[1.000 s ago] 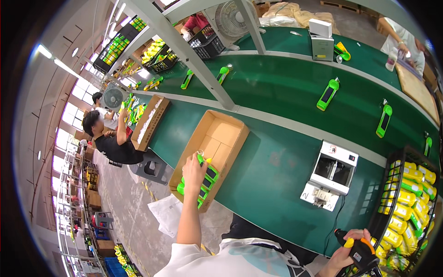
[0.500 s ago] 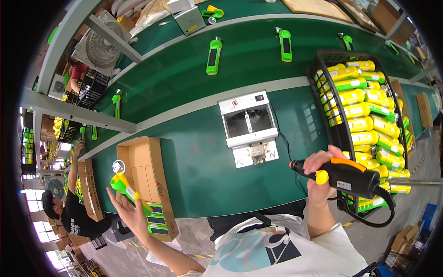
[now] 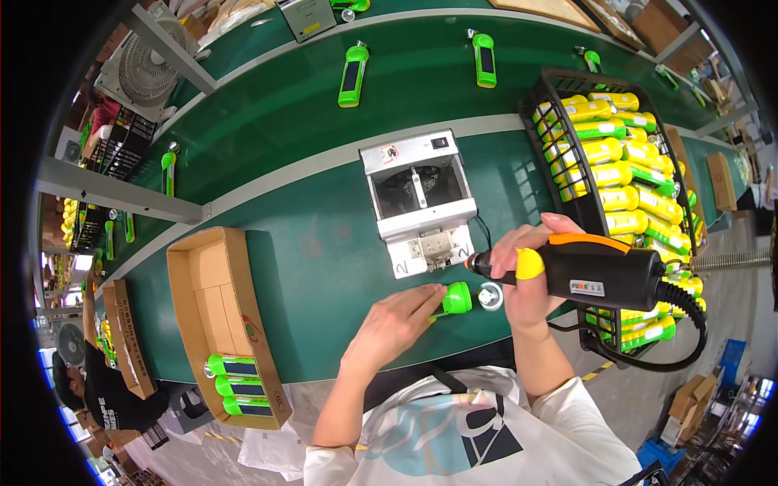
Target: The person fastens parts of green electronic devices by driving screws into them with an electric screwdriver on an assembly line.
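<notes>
My left hand (image 3: 397, 320) is closed over a green flashlight (image 3: 458, 298) lying on the green bench, covering most of its body. Just right of the flashlight's open end sits its round silver-and-white lamp head (image 3: 490, 296); whether wires join the two I cannot tell. In my right hand (image 3: 523, 271) is a black electric screwdriver (image 3: 600, 274) with an orange strip, held level, its tip pointing left. A yellow cover (image 3: 530, 263) is on one digit of that hand. The screwdriver's tip is close to the front of a silver screw feeder (image 3: 425, 225), above the flashlight.
Left stands an open cardboard box (image 3: 182, 300) with several green flashlights (image 3: 239, 386) in it. A black crate (image 3: 577, 211) full of yellow-green flashlights is on the right. Beyond, more flashlights (image 3: 352, 77) lie on a green belt (image 3: 421, 73). A co-worker (image 3: 121, 389) works at far left.
My left hand has brought the flashlight from over the cardboard box rightward and down onto the bench below the feeder. The screwdriver has shifted slightly left and up. The view has turned a little.
</notes>
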Demonstrator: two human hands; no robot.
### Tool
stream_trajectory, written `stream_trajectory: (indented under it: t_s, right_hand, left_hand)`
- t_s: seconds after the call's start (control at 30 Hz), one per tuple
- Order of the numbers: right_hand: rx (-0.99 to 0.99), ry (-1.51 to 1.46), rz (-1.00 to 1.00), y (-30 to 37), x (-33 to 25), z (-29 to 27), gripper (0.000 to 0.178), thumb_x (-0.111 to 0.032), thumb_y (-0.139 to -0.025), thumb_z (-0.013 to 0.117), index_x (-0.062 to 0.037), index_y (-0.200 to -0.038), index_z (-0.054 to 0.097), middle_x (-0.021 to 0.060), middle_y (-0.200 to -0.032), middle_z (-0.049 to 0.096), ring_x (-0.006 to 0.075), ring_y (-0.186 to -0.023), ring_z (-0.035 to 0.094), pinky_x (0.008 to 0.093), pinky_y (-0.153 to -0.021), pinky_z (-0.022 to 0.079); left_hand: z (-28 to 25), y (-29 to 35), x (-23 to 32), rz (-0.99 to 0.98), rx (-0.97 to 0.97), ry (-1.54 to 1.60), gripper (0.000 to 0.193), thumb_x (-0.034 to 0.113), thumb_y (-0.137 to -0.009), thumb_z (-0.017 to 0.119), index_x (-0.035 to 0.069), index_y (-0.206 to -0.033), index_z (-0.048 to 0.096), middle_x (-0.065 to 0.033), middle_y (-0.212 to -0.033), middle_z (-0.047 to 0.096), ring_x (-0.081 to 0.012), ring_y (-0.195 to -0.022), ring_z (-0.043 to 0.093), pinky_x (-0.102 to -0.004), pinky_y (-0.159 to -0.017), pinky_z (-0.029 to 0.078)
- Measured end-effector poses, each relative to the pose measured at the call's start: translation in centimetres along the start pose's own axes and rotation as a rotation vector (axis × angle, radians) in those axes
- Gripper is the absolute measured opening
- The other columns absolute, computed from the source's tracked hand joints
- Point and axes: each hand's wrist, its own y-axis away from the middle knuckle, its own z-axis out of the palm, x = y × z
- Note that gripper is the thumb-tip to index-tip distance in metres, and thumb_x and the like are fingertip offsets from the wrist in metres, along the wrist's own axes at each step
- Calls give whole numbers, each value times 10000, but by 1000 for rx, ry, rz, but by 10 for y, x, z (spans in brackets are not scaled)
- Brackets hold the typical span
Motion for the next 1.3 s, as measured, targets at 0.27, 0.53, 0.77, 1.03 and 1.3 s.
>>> stream_trajectory:
  t_s: [0.27, 0.53, 0.77, 1.03, 1.3]
  right_hand:
    - [-156, 151, -89, 11, 17, 9, 418, -77, -1017, 640, -54, -1353, 393, 66, -756, 577, 163, -613, 572, 320, -572, 528]
    - [-161, -32, -69, 25, 20, 11, 522, -39, -975, 657, -41, -1418, 381, 83, -800, 641, 202, -660, 654, 330, -630, 571]
    - [-125, -40, -90, 31, 25, 12, 506, -53, -976, 669, -42, -1398, 390, 92, -810, 633, 206, -642, 647, 332, -608, 569]
    - [-200, 75, -26, 27, 20, 13, 488, -48, -978, 631, -47, -1392, 373, 83, -783, 649, 188, -651, 665, 312, -653, 560]
    - [-98, 92, 121, 46, -3, 11, 426, -114, -1047, 607, -81, -1373, 335, 66, -783, 597, 150, -634, 601, 310, -618, 532]
  left_hand:
    - [-23, 36, -19, -163, 77, -59, 636, 120, -719, 862, 50, -1327, 688, -94, -1258, 693, -308, -1171, 659, -427, -957, 551]
    - [-3, 55, -35, -201, 217, 41, 690, 46, -606, 884, 46, -1276, 718, -72, -1180, 674, -295, -1119, 637, -431, -904, 508]
    - [2, 55, -41, -177, 242, 60, 689, 44, -588, 888, 42, -1257, 727, -71, -1175, 672, -293, -1106, 637, -432, -889, 501]
    - [7, 54, -39, -105, 229, -2, 631, 76, -674, 859, 84, -1291, 729, -69, -1247, 670, -293, -1102, 631, -433, -913, 504]
    - [24, 39, -24, -105, 266, -88, 627, 67, -772, 823, 191, -1374, 696, -59, -1350, 637, -290, -1139, 619, -441, -952, 497]
